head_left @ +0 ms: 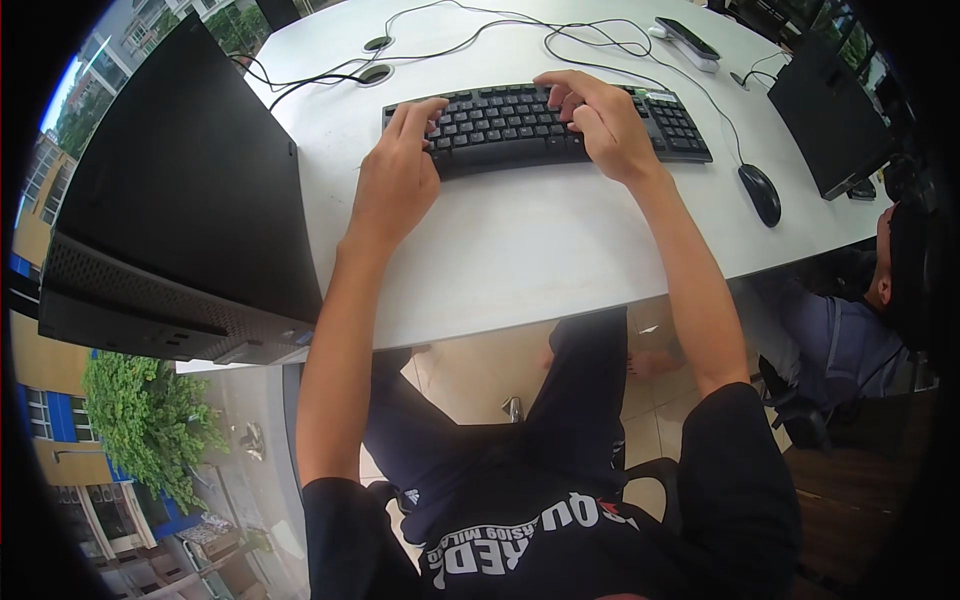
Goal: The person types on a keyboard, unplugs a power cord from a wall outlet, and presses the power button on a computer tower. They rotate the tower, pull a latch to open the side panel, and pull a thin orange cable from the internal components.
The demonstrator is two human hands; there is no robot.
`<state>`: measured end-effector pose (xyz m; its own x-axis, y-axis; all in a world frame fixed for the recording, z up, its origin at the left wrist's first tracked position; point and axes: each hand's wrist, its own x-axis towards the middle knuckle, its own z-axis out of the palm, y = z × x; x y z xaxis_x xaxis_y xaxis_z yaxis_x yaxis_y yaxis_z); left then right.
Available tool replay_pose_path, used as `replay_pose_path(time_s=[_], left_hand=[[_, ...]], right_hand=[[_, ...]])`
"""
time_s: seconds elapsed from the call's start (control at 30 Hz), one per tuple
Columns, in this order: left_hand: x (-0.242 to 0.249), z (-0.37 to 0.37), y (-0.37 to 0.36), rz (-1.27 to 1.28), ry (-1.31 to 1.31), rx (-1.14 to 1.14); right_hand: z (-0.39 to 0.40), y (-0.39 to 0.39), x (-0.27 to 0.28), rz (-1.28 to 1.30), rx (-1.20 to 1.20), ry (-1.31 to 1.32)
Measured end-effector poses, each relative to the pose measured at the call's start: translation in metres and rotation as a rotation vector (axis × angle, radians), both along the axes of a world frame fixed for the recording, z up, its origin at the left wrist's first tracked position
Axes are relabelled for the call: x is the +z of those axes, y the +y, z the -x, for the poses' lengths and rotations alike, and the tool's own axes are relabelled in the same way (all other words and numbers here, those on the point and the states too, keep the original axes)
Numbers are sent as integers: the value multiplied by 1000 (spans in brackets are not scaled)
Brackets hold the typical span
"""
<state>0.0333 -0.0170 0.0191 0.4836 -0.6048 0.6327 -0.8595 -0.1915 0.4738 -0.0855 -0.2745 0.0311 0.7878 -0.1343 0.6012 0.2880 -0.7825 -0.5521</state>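
A black keyboard (515,118) lies at a slight slant on the white desk, with its number pad at the right end. Over its left end, my left hand (397,170) rests with bent fingers on or just above the keys; the fingertips are partly hidden. My right hand (612,125) hovers at the right-middle keys, index finger reaching toward the top row, thumb lower down and the other fingers curled. Neither hand grips anything. Right of the keyboard sits a black wired mouse (760,194), apart from my right hand.
A large black computer case (190,190) stands on the left beside my left forearm. Thin black cables (480,45) loop across the back of the desk (520,240). A phone (687,38) lies on a white block. Another black device (830,120) and a seated person (840,330) are at right.
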Motion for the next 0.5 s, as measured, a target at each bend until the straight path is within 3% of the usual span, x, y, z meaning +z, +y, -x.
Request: replay_pose_path(time_s=[0.17, 0.5], left_hand=[[3, 6, -1, -88, -67, 28], [3, 13, -4, -169, -173, 29]], right_hand=[[4, 2, 6, -41, 51, 92], [0, 1, 1, 79, 47, 1]])
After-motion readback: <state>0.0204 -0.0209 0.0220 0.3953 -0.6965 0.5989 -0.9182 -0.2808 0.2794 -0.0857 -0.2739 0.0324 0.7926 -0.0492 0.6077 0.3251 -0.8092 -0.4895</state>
